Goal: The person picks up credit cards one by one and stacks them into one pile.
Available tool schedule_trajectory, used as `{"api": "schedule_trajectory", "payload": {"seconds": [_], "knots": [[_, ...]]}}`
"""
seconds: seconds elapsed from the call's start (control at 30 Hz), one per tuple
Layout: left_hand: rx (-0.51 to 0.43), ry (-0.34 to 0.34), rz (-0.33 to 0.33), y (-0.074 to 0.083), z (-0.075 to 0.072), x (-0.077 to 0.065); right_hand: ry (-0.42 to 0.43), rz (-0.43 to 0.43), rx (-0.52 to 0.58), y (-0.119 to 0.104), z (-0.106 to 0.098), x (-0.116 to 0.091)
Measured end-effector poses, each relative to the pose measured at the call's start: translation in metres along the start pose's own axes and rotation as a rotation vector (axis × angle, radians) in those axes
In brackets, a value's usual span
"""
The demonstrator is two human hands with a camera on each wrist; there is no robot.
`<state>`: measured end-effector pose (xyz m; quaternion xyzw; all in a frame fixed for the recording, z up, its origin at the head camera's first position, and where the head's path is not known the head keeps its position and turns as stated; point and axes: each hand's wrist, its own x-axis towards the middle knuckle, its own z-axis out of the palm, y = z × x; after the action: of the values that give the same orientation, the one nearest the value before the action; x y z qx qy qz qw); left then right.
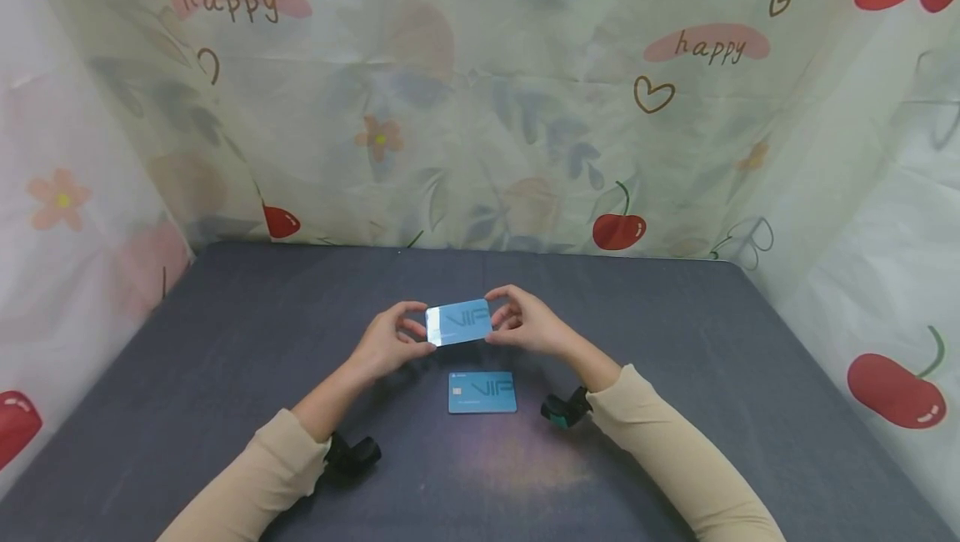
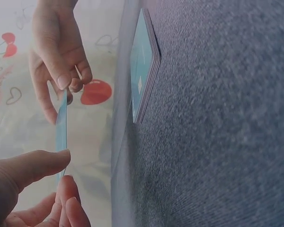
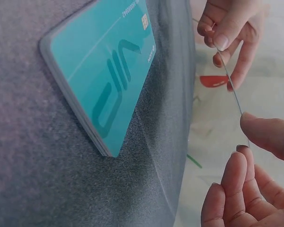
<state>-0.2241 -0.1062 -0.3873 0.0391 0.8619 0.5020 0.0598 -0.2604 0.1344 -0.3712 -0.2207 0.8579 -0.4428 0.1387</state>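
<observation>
Both hands hold up one blue VIP card (image 1: 459, 322) above the table, its printed face toward the head camera and its left end bright with glare. My left hand (image 1: 388, 340) pinches the left end between thumb and fingers. At the opposite end, my right hand (image 1: 528, 323) pinches the card the same way. In the left wrist view the held card (image 2: 61, 125) shows nearly edge-on. Below it on the table lies a neat stack of matching blue VIP cards (image 3: 104, 71), several layers thick, with a chip on the top one.
A dark grey cloth covers the table (image 1: 300, 292). Printed curtains (image 1: 480, 108) with cherries, hearts and "happy" lettering stand at the back and both sides. Black wrist devices (image 1: 352, 454) sit at both cuffs, close to the table.
</observation>
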Motion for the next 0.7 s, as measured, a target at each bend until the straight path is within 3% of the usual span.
{"api": "schedule_trajectory", "payload": {"seconds": [0.7], "knots": [[-0.001, -0.009, 0.061, 0.0, 0.009, -0.006, 0.026, 0.006, -0.027, 0.005, -0.001, -0.015]]}}
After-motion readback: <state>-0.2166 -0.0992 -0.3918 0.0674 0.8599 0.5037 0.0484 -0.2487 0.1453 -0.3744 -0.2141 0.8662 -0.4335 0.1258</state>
